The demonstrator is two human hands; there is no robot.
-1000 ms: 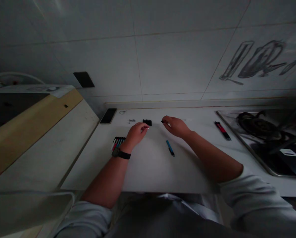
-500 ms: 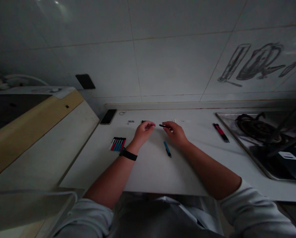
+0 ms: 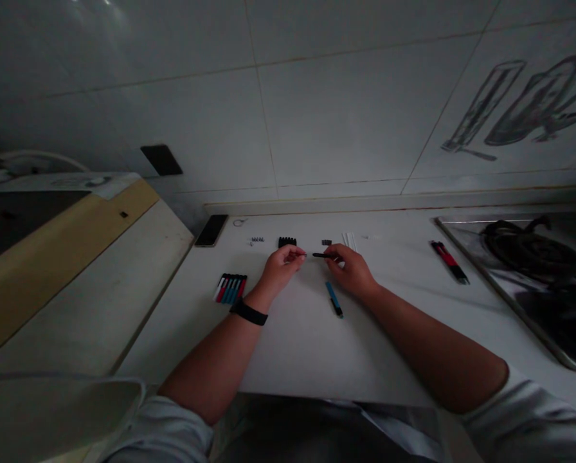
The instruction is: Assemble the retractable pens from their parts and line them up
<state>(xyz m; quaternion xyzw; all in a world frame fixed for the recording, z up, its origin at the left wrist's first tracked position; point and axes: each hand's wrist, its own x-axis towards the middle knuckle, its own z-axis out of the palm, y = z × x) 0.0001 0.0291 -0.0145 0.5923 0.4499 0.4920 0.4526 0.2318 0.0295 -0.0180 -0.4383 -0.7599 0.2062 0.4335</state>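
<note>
My left hand (image 3: 284,263), with a dark band on the wrist, is pinched around a small piece whose tip just shows past the fingertips; its kind is hidden. Between the fingers of my right hand (image 3: 350,267) is a slim black pen part (image 3: 321,255), pointing left. A narrow gap separates the two pieces. On the counter below my right hand lies a blue and black pen (image 3: 335,299). Behind my left hand sits a row of black pen parts (image 3: 287,242). Small dark pieces (image 3: 326,242) and thin white sticks (image 3: 349,241) lie beyond my right hand.
Left on the white counter (image 3: 288,347) are a row of coloured pen barrels (image 3: 231,289), small metallic pieces (image 3: 258,239) and a phone (image 3: 211,230). Red and black pens (image 3: 449,262) lie right, beside a stove (image 3: 519,257). A tiled wall stands behind.
The view has shifted a little. Both hands sit slightly lower in it, still facing each other. The red seen at my left fingertips is now hidden, and a small tip shows there.
</note>
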